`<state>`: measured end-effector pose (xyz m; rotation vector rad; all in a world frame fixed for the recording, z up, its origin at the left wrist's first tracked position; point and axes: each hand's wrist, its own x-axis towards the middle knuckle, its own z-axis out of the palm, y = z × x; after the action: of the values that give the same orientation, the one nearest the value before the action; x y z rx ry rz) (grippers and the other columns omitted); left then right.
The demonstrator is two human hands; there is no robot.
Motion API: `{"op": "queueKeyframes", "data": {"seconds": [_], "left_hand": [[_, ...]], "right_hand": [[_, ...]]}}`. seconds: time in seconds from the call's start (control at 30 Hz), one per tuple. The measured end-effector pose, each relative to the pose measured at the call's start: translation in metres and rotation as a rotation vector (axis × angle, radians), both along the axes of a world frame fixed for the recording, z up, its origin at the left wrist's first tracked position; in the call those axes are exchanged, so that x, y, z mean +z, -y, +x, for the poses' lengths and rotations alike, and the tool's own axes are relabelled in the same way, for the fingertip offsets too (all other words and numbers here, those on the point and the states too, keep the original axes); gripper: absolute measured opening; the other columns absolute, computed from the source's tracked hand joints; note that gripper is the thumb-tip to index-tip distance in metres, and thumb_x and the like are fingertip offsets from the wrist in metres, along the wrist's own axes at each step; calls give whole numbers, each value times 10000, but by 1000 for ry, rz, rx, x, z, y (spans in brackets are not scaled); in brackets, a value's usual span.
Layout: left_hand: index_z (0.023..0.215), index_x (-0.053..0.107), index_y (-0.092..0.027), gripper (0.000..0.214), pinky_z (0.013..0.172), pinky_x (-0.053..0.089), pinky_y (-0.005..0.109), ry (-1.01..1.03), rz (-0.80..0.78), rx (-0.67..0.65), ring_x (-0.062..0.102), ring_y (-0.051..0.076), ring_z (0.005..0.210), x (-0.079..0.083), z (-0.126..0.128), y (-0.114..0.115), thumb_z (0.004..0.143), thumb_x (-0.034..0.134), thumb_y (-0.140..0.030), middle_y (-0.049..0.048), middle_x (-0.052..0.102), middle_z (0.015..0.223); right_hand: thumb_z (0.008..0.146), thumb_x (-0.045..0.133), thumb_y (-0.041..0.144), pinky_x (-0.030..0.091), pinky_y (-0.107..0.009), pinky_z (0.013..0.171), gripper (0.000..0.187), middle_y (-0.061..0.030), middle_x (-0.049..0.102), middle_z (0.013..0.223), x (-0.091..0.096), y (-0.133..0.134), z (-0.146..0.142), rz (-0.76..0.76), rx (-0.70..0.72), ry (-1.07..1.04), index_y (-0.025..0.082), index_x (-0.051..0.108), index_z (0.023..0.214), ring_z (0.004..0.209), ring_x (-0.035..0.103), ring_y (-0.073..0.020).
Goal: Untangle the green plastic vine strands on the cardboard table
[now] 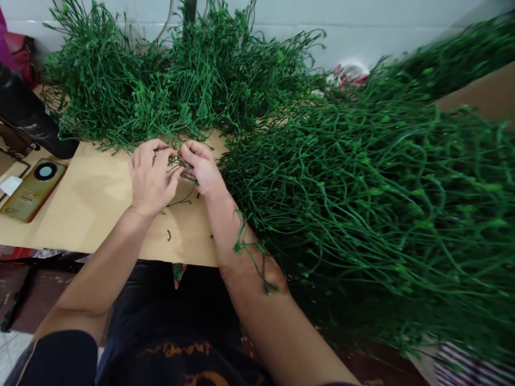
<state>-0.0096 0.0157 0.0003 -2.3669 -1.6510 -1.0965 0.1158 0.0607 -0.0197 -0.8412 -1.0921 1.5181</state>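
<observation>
Between the two green heaps, both hands pinch one small sprig over the bench.
Left hand point(149, 179) and right hand point(200, 169) meet fingertip to fingertip, fingers closed on the sprig point(182, 162) just above the bench point(92, 203). Best to keep the pinch short and close to the joint, wrists low, so the thin stems do not bend; a loose strand point(253, 249) draped on the right forearm may snag the right heap point(374, 187).

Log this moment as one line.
left hand: pinching green stem | right hand: pinching same stem | stem piles: behind, right | phone: left on table
</observation>
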Motion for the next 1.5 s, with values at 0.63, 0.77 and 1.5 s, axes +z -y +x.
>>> {"op": "queueKeyframes", "data": {"seconds": [0.63, 0.77, 1.5], "left_hand": [[825, 559, -167, 109, 842, 467, 364, 66, -263, -102, 583, 211, 899, -18, -6, -21, 860, 473, -225, 70, 625, 863], [1153, 503, -160, 391, 786, 492, 321, 289, -300, -184, 586, 188, 928, -25, -5, -21, 827, 591, -357, 93, 595, 1070], [678, 407, -198, 389, 604, 361, 253, 499, -542, -286, 391, 118, 593, -19, -4, -23, 913, 378, -506, -23, 378, 607]], "right_hand": [[774, 653, 486, 185, -174, 390, 383, 99, 285, 531, -3, -2, -3, -31, -25, -90, 202, 398, 735, 428, 206, -17], [774, 644, 495, 212, -167, 401, 387, 85, 336, 555, 0, 1, -3, -29, -29, -71, 201, 395, 736, 442, 264, -15], [797, 608, 502, 260, -205, 481, 378, 68, 313, 564, -12, -10, -3, 59, -117, 147, 203, 388, 723, 526, 302, -53]]}}
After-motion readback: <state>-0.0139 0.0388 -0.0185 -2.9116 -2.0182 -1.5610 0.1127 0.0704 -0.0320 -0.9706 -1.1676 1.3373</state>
